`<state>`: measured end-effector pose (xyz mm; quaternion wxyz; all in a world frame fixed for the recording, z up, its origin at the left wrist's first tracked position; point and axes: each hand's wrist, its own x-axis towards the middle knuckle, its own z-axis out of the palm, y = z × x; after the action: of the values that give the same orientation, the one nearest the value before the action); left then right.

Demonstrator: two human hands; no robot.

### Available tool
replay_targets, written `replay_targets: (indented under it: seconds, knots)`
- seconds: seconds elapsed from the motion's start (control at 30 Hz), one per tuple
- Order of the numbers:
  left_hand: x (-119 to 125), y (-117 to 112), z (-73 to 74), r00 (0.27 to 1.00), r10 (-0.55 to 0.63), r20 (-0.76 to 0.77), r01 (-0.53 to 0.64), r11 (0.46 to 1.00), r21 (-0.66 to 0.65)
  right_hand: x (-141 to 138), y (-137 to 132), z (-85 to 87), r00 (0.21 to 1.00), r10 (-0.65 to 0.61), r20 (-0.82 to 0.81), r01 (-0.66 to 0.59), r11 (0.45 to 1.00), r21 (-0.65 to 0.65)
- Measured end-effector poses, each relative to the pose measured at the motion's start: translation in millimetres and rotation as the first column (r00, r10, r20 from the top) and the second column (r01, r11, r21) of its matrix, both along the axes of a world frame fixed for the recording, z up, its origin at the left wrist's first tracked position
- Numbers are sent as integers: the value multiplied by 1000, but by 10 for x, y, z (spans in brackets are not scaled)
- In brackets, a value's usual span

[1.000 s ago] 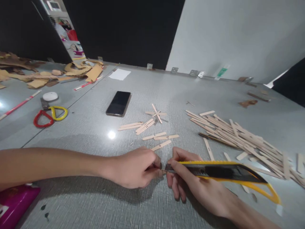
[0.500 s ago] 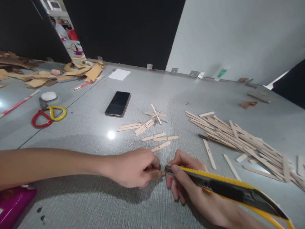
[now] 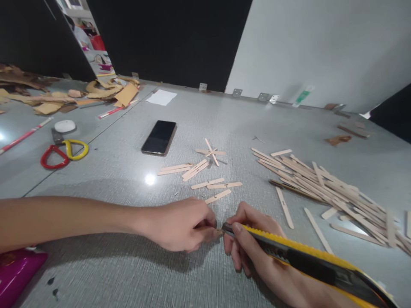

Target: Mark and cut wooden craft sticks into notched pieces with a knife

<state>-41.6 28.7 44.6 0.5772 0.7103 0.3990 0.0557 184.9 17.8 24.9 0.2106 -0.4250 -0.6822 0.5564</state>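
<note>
My left hand (image 3: pixel 180 224) is closed in a pinch on a small wooden stick piece (image 3: pixel 219 232), only its tip showing past my fingertips. My right hand (image 3: pixel 257 248) grips a yellow and black utility knife (image 3: pixel 308 262), whose blade tip touches that stick tip. Both hands rest low on the grey table (image 3: pixel 128 273). Just beyond my fingers lie a few loose popsicle sticks (image 3: pixel 217 196).
A big pile of popsicle sticks (image 3: pixel 324 184) spreads at the right. A black phone (image 3: pixel 159 137) lies mid-table, red and yellow scissors (image 3: pixel 62 152) and a white round object (image 3: pixel 64 125) at the left, cardboard scraps (image 3: pixel 105 92) at the far left, a pink box (image 3: pixel 16 273) by my left forearm.
The knife's handle has swung lower and toward me while its tip stays at the stick. My left hand has barely moved.
</note>
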Motion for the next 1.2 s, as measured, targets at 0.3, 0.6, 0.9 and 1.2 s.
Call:
replay_targets:
  seconds: [0.3, 0.6, 0.9, 1.2]
  knots:
    - [28, -26, -10, 1000, 15, -7, -14, 992, 128, -25, -39, 8, 995, 17, 103, -36, 983, 182]
    - [16, -55, -54, 1000, -1, 17, -4, 962, 274, 49, 94, 80, 948, 137, 288, -160, 985, 59]
    - [25, -53, -42, 1000, -10, 16, 5, 955, 295, 62, 111, 17, 984, 126, 128, -110, 986, -124]
    - [11, -57, -58, 999, -38, 15, 31, 952, 305, 39, 124, 65, 988, 127, 89, -113, 982, -150]
